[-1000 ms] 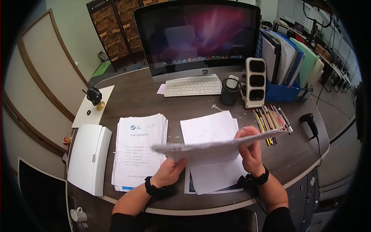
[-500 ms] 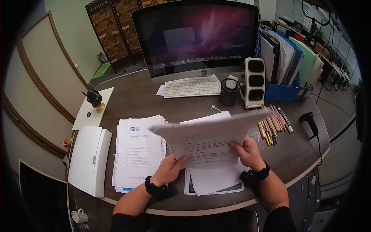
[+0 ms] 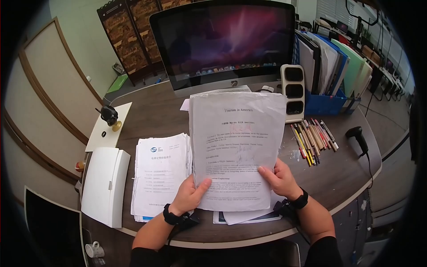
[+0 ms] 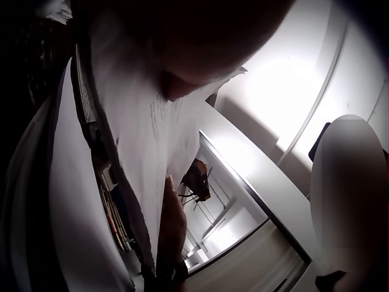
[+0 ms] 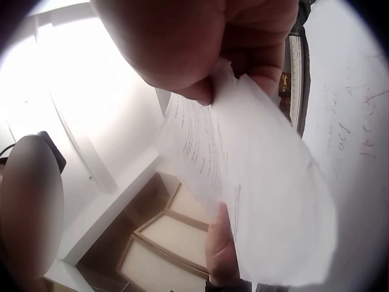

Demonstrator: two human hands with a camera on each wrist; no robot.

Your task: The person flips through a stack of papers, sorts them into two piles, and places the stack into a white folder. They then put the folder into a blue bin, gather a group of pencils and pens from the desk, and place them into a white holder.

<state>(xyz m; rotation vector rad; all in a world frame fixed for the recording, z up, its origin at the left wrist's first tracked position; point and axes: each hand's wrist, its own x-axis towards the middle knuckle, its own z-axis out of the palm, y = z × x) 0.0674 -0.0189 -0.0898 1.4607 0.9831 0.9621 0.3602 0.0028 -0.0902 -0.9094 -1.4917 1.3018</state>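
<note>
Both hands hold up a sheaf of printed papers (image 3: 235,147) whose top sheet reads "Tourism in America". My left hand (image 3: 190,196) grips its lower left edge, thumb on the front. At the lower right edge my right hand (image 3: 282,180) pinches it between thumb and fingers. In the right wrist view the papers (image 5: 273,182) look creased near the right hand (image 5: 188,48), and the left hand (image 5: 221,249) is at the far edge. Below the sheaf, partly covered, lie loose sheets (image 3: 249,216). A stack of documents (image 3: 160,173) is left of the hands.
A white box (image 3: 103,187) stands at the left, and a keyboard is mostly hidden behind the papers. Pencils and pens (image 3: 313,140) lie right of the sheaf, near a black scanner (image 3: 357,135). Farther back are a monitor (image 3: 222,44), a three-slot holder (image 3: 293,91) and a blue file rack (image 3: 327,104).
The sheaf has tipped from nearly flat to upright, its printed front now facing the head camera and covering the keyboard and pen cup. The right hand has shifted slightly down and to the left.
</note>
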